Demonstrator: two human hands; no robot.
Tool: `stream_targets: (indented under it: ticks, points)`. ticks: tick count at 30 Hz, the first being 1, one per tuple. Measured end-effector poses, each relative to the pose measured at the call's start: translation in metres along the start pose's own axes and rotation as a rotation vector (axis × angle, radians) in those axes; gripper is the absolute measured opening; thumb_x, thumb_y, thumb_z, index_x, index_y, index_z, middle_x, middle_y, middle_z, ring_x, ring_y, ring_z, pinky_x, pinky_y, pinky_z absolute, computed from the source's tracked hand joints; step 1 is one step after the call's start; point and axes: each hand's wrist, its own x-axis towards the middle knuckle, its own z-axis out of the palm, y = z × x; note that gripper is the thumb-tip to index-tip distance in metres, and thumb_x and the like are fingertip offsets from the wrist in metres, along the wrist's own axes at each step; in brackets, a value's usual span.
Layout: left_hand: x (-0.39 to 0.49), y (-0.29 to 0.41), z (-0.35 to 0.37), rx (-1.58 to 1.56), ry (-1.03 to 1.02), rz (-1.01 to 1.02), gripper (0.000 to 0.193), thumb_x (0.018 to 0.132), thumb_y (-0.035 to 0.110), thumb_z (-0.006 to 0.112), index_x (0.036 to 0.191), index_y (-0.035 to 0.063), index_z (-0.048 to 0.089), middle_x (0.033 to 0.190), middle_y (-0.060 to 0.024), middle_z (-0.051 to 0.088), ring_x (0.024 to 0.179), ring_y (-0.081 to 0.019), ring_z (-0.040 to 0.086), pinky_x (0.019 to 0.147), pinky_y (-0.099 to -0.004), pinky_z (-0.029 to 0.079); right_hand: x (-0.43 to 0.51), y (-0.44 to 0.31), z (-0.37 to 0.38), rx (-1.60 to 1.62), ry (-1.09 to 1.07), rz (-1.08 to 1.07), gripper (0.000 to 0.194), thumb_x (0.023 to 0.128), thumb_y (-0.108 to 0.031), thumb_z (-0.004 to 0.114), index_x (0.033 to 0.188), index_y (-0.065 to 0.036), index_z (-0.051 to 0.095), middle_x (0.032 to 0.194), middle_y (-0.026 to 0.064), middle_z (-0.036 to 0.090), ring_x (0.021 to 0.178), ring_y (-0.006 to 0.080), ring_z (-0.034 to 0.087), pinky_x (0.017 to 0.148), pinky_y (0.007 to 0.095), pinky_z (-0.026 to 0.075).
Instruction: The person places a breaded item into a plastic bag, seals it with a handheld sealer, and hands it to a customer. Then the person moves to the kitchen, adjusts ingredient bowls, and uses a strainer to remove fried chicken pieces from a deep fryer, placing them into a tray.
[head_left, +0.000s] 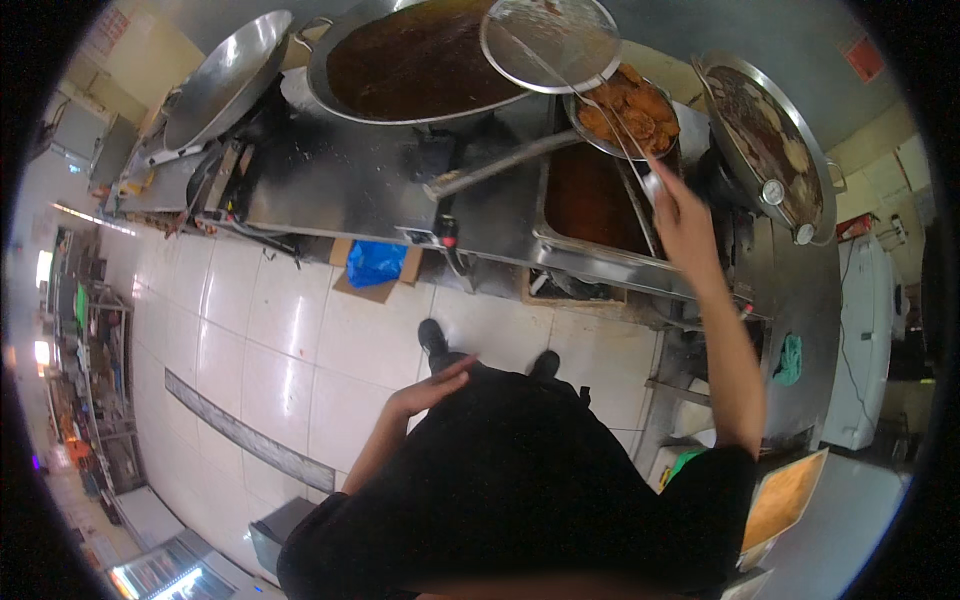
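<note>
My right hand (679, 217) grips the metal handle of a round wire-mesh skimmer (551, 46). The skimmer's hoop is over the right edge of a large wok of dark brown oil (420, 64), and its mesh looks mostly bare. Beneath the handle, browned fried pieces (637, 112) fill a round strainer with a long handle (510, 161). That strainer sits over the back of a rectangular metal pan (592, 244) containing brown liquid. Low by the front of my black shirt, my left hand (435, 388) holds nothing, fingers extended.
At the right, another wok (772, 135) has pale pieces in oil and two dial thermometers (772, 193) on its rim. A tilted wok (232, 82) stands left. Below the steel counter (337, 187) sits a cardboard box (367, 291) with a blue bag. A green cloth (789, 360) lies right.
</note>
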Motion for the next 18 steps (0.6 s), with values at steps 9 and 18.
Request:
stream_targets:
  ticks: [9,18]
  points:
    - [0.038,0.044,0.082,0.667,-0.273,-0.357,0.068,0.107,0.052,0.037,0.162,0.0133,0.022,0.166,-0.0149,0.022,0.152,-0.0319,0.024,0.124,-0.0419,0.02,-0.244,0.11,-0.002,-0.439,-0.183,0.315,0.03,0.102,-0.024,0.056,0.131,-0.019,0.062,0.091,0.0244,0.07,0.077,0.0435,0.069,0.064,0.0523,0.057]
    - [0.096,0.234,0.144,0.332,-0.046,0.154,0.056,0.101,0.036,0.062,0.149,0.0112,0.048,0.126,-0.0153,0.066,0.111,-0.0251,0.066,0.095,-0.0338,0.051,-0.23,0.139,-0.049,-0.595,-0.357,0.232,0.047,0.1,-0.02,0.055,0.147,-0.024,0.051,0.107,0.0227,0.061,0.09,0.0433,0.067,0.074,0.0497,0.058]
